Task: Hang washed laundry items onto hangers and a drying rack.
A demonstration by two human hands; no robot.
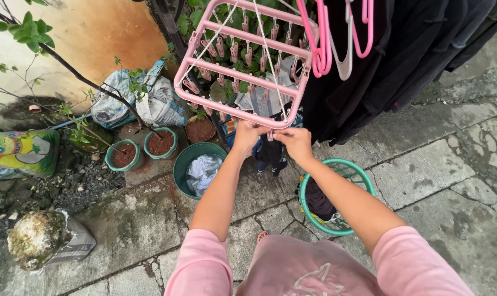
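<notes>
Dark small garment (270, 153), dangling at twelve o'clock under pink plastic clip hanger rack (243, 66). Left hand (247, 134) and right hand (295, 141) pinched shut at its top edge (clip itself hidden). More damp laundry waiting: green basket (363, 178) at four o'clock, green bucket (182, 164) at nine.

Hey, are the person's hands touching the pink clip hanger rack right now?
Touching. The head view shows the left hand and right hand raised against the near bar of the pink clip rack, fingers at a clip above a small dark garment.

left hand (247, 133), right hand (295, 141) raised, fingers pinching
</notes>
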